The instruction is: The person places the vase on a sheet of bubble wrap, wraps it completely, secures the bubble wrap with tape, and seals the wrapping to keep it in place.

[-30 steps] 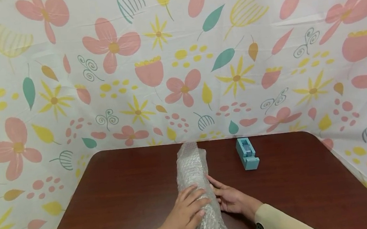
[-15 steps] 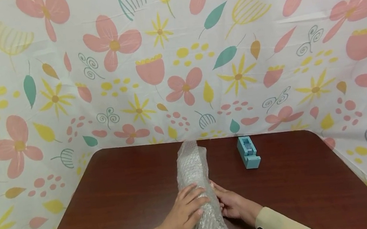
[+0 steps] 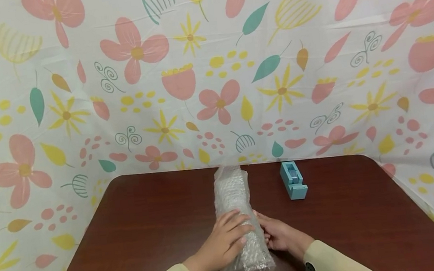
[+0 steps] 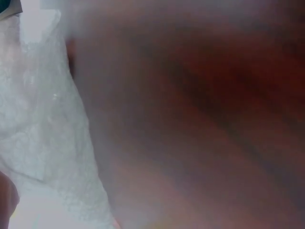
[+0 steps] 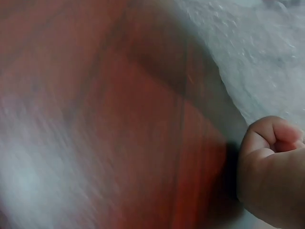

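A long bundle rolled in clear bubble wrap [image 3: 234, 191] lies lengthwise at the middle of the brown table; what it wraps is hidden. Spread over its top rests my left hand [image 3: 229, 241], fingers relaxed and pressing on the wrap. At the bundle's right side my right hand [image 3: 280, 233] pinches the wrap, its inner fingers partly hidden. The right wrist view shows curled fingers [image 5: 274, 136] at the edge of the bubble wrap [image 5: 257, 62]. In the left wrist view the bubble wrap [image 4: 45, 129] fills the left side, with only a bit of hand at the lower left.
A light blue tape dispenser [image 3: 293, 180] stands at the back right of the dark brown table [image 3: 145, 215]. Behind and around the table hangs a white cloth [image 3: 172, 28] printed with flowers and leaves.
The bundle and both hands have shifted slightly to the right and away from the front edge. Since the first frame, the right fingers have drawn in closer along the wrap's side.
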Demonstrator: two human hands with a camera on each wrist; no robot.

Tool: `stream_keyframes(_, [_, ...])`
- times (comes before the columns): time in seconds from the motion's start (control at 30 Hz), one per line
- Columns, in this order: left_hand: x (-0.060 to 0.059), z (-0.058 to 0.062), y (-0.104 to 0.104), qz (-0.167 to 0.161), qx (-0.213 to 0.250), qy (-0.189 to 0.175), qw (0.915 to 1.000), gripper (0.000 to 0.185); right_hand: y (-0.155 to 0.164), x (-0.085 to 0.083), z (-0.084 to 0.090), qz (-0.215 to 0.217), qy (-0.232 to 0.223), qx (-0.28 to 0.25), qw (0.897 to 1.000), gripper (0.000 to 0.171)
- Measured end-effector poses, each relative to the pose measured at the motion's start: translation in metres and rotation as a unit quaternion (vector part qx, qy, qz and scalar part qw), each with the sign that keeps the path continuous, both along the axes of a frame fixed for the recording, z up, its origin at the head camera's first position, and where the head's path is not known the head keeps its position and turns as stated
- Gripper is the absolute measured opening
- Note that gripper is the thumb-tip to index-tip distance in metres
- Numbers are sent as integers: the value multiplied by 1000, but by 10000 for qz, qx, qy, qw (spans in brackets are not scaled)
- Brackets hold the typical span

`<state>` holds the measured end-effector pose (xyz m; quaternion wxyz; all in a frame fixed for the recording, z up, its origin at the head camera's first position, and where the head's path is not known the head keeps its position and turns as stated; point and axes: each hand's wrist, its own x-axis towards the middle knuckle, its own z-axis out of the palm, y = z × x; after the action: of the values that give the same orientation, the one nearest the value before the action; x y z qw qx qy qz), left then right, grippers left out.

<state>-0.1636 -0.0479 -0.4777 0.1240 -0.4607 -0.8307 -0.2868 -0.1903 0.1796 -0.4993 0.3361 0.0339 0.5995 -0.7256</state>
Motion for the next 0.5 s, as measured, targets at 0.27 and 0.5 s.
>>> stream_keyframes(0.27, [2,17,-3,322,-495,-1070,9925,51,1,-4,19,83,257,523,9983,35])
stream_keyframes(0.5, [3,29,-9,462,-606,-934,9927,45,4,6,35,-474,475,880,9939,54])
